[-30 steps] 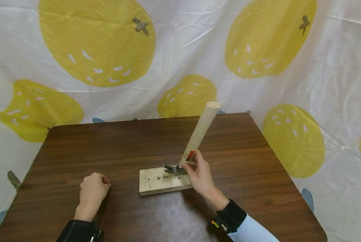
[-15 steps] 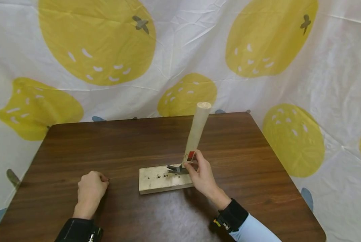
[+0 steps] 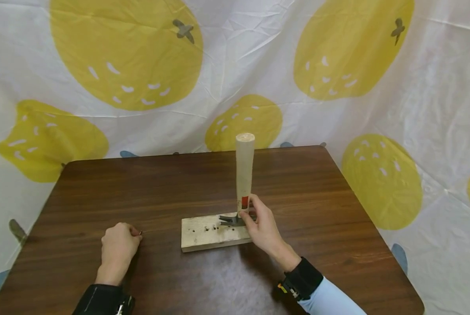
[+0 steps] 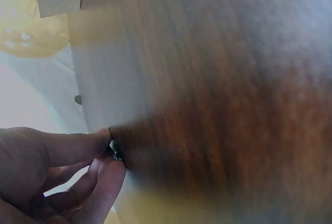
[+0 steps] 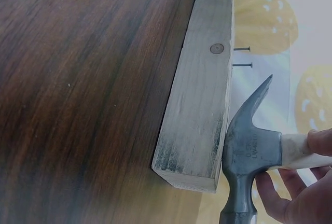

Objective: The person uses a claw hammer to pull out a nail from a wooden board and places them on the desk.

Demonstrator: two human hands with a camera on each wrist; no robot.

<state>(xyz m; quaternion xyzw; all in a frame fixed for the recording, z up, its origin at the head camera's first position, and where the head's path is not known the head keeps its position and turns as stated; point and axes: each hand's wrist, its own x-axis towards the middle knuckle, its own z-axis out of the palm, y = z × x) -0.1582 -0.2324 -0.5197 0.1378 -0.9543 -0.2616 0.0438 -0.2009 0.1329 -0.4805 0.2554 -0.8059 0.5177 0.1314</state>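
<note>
My right hand (image 3: 265,232) pinches a claw hammer (image 3: 244,170) low on its pale wooden handle, just by the head. The handle stands upright. In the right wrist view the steel head (image 5: 251,149) lies against the top face of a wooden block (image 5: 199,99), its claw towards the block's middle. Two nails (image 5: 243,65) stick out of that face. Well left of the block, my left hand (image 3: 119,251) is low over the table, thumb and fingertips pinching a small metal nail (image 4: 117,154), mostly hidden by the fingers.
The block rests on a dark brown wooden table (image 3: 160,192), with several small dark holes or nail tops along its upper face. A white sheet (image 3: 250,26) with yellow fruit prints hangs behind and beside the table.
The hammer's handle has swung from leaning right to upright, its head still on the block. My left hand has shifted very slightly; my right hand keeps its hold.
</note>
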